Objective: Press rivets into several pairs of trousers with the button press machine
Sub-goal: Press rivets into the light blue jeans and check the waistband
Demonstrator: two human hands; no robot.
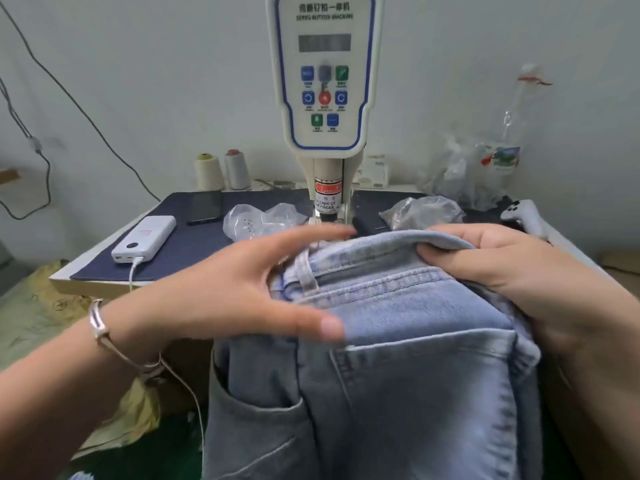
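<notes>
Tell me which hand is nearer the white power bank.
Left. The left hand lies just right of the power bank; the right hand grips the jeans far across.

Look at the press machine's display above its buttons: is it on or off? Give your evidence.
Cannot tell. The display on the button press machine is a flat grey panel showing no readable digits, but blur could hide faint ones.

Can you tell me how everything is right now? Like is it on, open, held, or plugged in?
trousers: held up before the machine, waistband folded over
left hand: fingers spread, blurred, touching the trousers
right hand: gripping the waistband
button press machine: display too blurred to read
power bank: lying flat, white cable plugged in
phone: flat, screen dark
thread cones: upright
plastic bags: crumpled on the table
</notes>
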